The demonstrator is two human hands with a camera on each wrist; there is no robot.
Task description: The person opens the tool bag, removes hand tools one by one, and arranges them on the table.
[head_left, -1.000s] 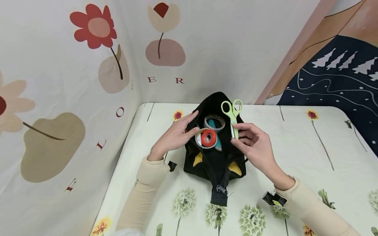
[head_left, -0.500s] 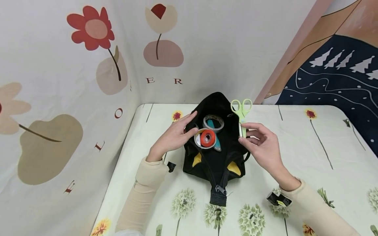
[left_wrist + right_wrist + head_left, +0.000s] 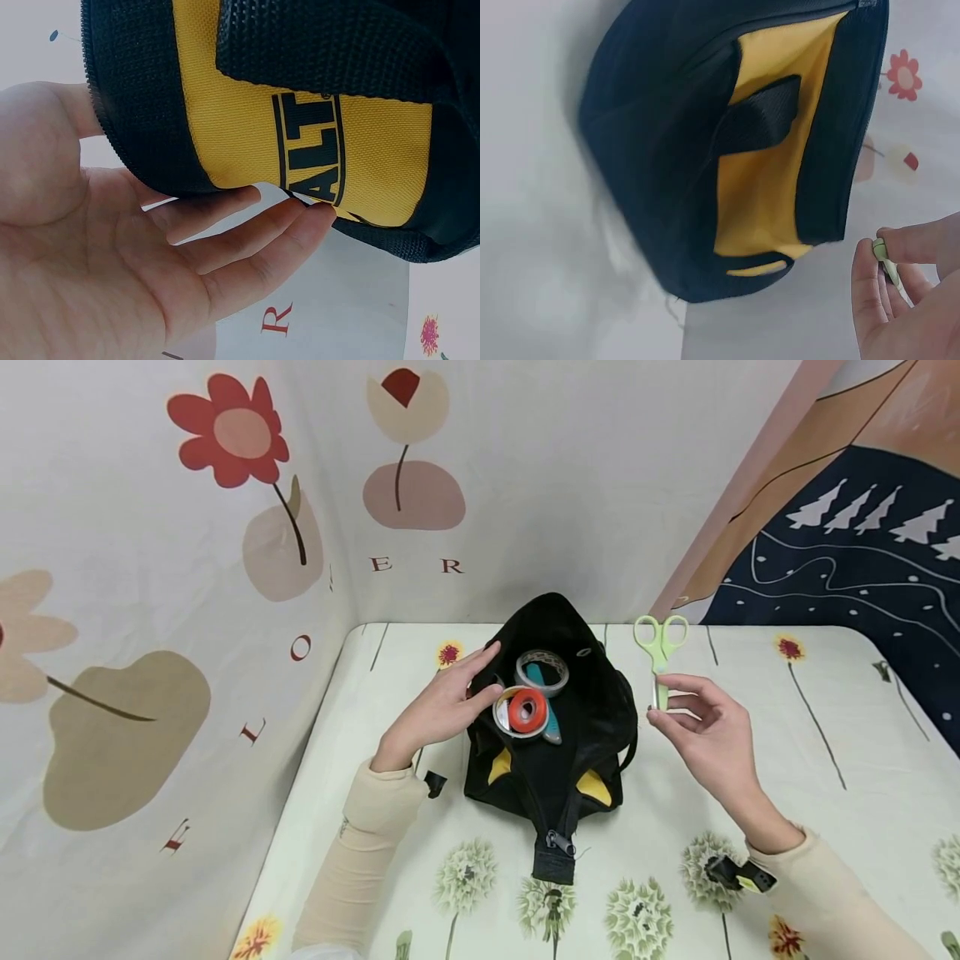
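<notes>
My right hand [image 3: 708,731] pinches a pair of light green scissors [image 3: 660,647] by the blade end between thumb and fingers, handle loops pointing up. It holds them to the right of a black and yellow zip tool bag [image 3: 555,777], apart from its side. My left hand [image 3: 442,706] rests against the bag's left side, thumb over the rim, with straight fingers along the yellow outer panel [image 3: 375,157] in the left wrist view. Inside the bag's mouth lie a grey tape roll [image 3: 558,687], an orange tape roll [image 3: 537,700] within another ring, and a long teal thing [image 3: 553,731].
The bag stands on a table [image 3: 750,760] with a flower-print cloth, near the back wall [image 3: 562,485]. A zipper end [image 3: 555,864] hangs towards me at the front, and a loop strap [image 3: 628,756] sits on the right side. Patterned fabric surrounds the table.
My right hand has moved right with the scissors, from over the bag's mouth to beyond its right side. The left hand stays at the bag.
</notes>
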